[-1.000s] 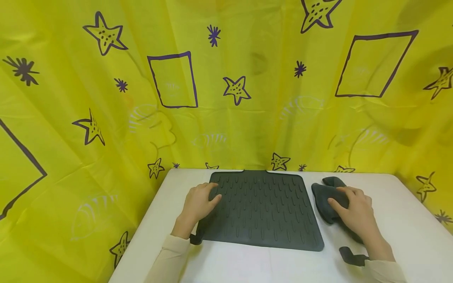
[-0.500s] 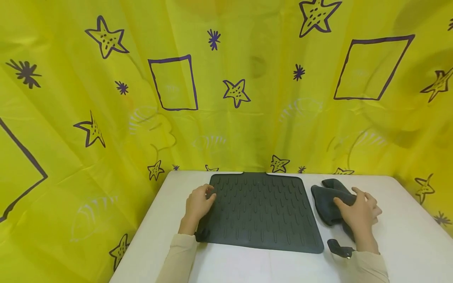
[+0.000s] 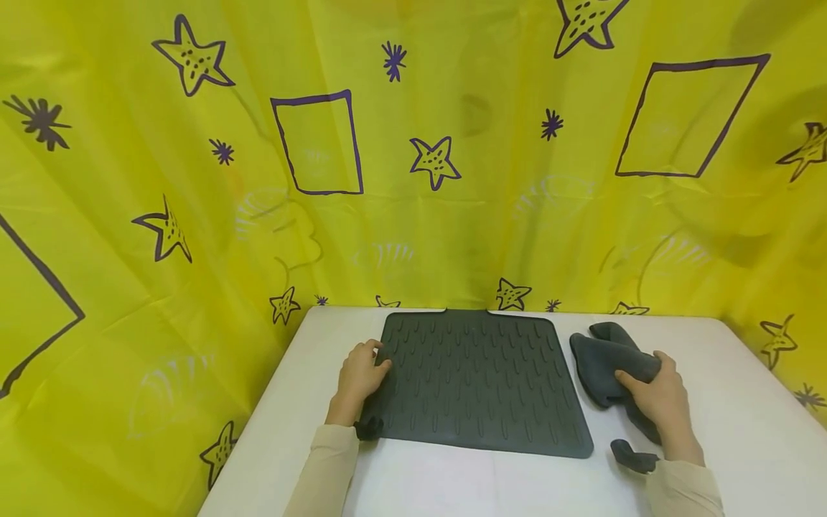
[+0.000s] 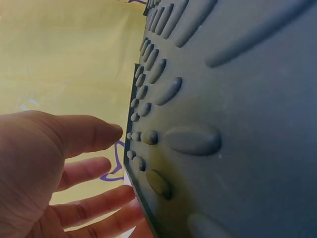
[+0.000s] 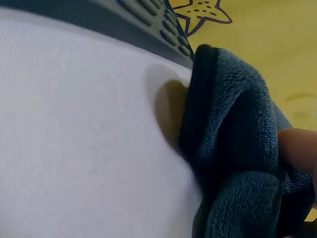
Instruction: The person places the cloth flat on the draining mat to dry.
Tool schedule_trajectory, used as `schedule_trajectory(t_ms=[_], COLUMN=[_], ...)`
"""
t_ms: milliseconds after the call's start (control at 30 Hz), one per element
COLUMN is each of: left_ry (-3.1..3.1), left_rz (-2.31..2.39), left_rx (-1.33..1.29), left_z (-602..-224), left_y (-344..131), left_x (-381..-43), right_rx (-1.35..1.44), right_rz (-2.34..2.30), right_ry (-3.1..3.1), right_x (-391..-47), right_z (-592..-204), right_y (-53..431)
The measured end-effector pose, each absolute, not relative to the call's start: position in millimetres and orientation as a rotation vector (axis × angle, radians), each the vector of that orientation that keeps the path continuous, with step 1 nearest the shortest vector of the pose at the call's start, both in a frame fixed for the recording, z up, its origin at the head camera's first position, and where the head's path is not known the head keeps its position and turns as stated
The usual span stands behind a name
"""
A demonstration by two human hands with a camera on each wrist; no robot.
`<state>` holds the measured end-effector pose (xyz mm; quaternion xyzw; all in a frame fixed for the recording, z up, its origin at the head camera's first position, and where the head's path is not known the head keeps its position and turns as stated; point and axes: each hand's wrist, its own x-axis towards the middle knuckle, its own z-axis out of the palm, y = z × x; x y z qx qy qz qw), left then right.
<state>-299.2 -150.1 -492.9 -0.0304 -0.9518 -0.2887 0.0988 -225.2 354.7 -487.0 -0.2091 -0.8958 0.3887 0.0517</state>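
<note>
A dark grey rubber mat (image 3: 478, 388) with rows of raised oblong ridges lies on the white table. At its left edge is my left hand (image 3: 357, 377). In the left wrist view the fingers of this left hand (image 4: 29, 163) extend loosely toward the mat's rim (image 4: 130, 94), the lower ones reaching right at it. To the right of the mat lies a bunched dark grey cloth (image 3: 601, 362), fuzzy like a towel. My right hand (image 3: 665, 398) grips the cloth's right part, thumb on top; its other fingers are mostly hidden. The right wrist view shows the folded cloth (image 5: 237, 129) beside the thumb.
The white table (image 3: 452, 481) ends at a yellow curtain (image 3: 413, 237) printed with stars and frames, which hangs behind it and along the sides. A dark wrist-worn camera piece (image 3: 633, 457) sticks out by the right wrist, and another one (image 3: 370, 429) overlaps the mat's lower left corner.
My right hand has lifted slightly, moved right along the cloth and closed on its right part. My left hand has drawn back from over the mat to its left edge.
</note>
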Motion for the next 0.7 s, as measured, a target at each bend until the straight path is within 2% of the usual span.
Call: schedule_trajectory(t_ms=[700], left_ry=[-2.871], left_rz=[-0.929], left_rx=[-0.092], left_z=[-494], left_y=[-158], left_x=[-300], right_rx=[-0.509], right_rz=[1.061], right_ry=[-2.584], right_x=[-218], right_z=[-470], right_y=[341])
